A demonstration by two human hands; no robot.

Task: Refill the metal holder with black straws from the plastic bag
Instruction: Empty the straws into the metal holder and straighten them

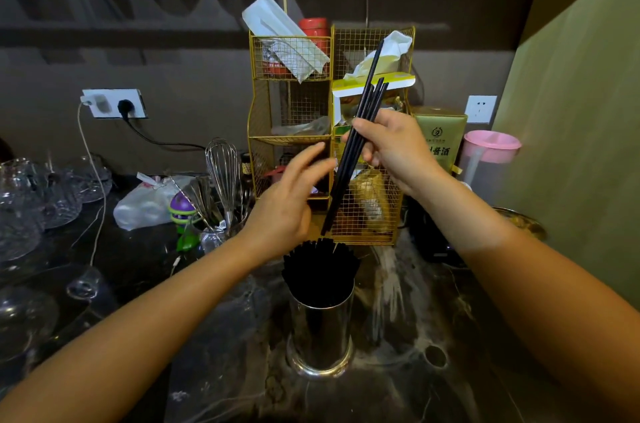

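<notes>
A shiny metal holder [321, 336] stands upright on the dark counter, near the middle front, packed with black straws [320, 270] that stick out of its top. My right hand [391, 149] grips a small bunch of black straws [360, 132] slanted above the holder, lower ends pointing down toward it. My left hand [287, 204] hovers just left of that bunch with fingers spread, holding nothing. No plastic straw bag is clearly identifiable; a white bag [145, 201] lies at the left.
A gold wire rack [294, 111] full of packets stands right behind the holder. A whisk and utensils in a jar [221, 187] sit to its left, glassware [41, 201] at far left, a pink-lidded jug [488, 159] and green wall at right.
</notes>
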